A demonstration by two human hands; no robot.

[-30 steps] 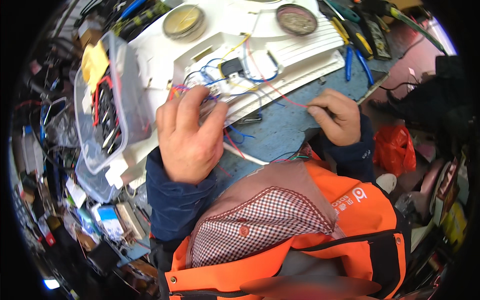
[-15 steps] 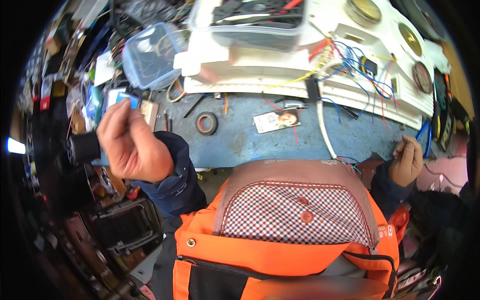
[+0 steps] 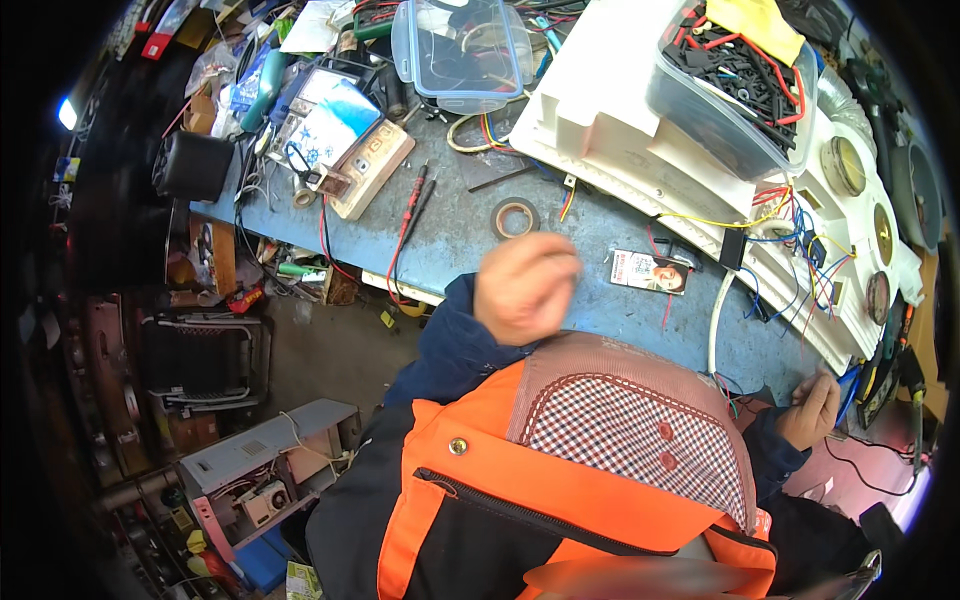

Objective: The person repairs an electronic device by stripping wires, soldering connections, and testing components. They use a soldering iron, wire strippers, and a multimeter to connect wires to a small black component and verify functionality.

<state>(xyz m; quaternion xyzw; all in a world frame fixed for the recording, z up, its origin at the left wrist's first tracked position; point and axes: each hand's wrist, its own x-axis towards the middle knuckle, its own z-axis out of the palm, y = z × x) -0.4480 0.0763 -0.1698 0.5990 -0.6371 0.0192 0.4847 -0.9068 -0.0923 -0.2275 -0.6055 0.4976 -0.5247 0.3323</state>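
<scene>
My left hand [image 3: 525, 285] hovers blurred over the blue bench [image 3: 450, 240] with its fingers curled in. It is just below a dark tape roll [image 3: 515, 217] and left of a small printed card [image 3: 650, 272]. My right hand [image 3: 815, 410] rests at the bench's right front edge, fingers bent, beside a white cable [image 3: 715, 320] and blue-handled pliers [image 3: 850, 385]. Whether it holds anything is hidden. A white appliance panel [image 3: 620, 140] with coloured wires [image 3: 800, 240] lies across the bench's far right.
A clear tub of black and red parts [image 3: 740, 90] sits on the panel. An empty clear box [image 3: 460, 50] stands at the back. Red and black probes [image 3: 410, 215] and a beige switch plate [image 3: 370, 165] lie to the left. Clutter fills the floor at left.
The view has swung left and back. My left hand came from the far left to mid-bench near the tape roll. My right hand left the wires and sits at the bench edge.
</scene>
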